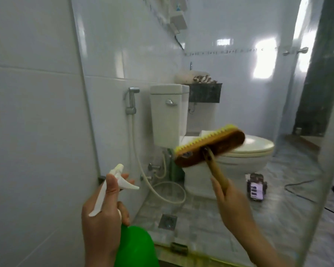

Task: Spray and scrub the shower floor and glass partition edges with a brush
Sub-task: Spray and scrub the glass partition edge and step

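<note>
Holding spray bottle point(135, 247) in left hand point(102, 214), fingers curled round its neck, thumb up along the white trigger head, green body low in view. Right hand point(231, 205) closed round the wooden handle of the brush point(208, 146); brush head raised in the air, yellow bristles facing away, in front of the toilet point(245, 151) seen through the glass partition point(88, 120). Floor drain point(167, 221) lies below, between the hands

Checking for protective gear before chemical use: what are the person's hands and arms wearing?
Nothing that shows. The left hand and right hand are bare, with no gloves. The left forearm and right forearm are uncovered to the picture's edge, so no sleeves appear. No watch, bracelet or ring is visible, though the picture is slightly blurred.
</note>
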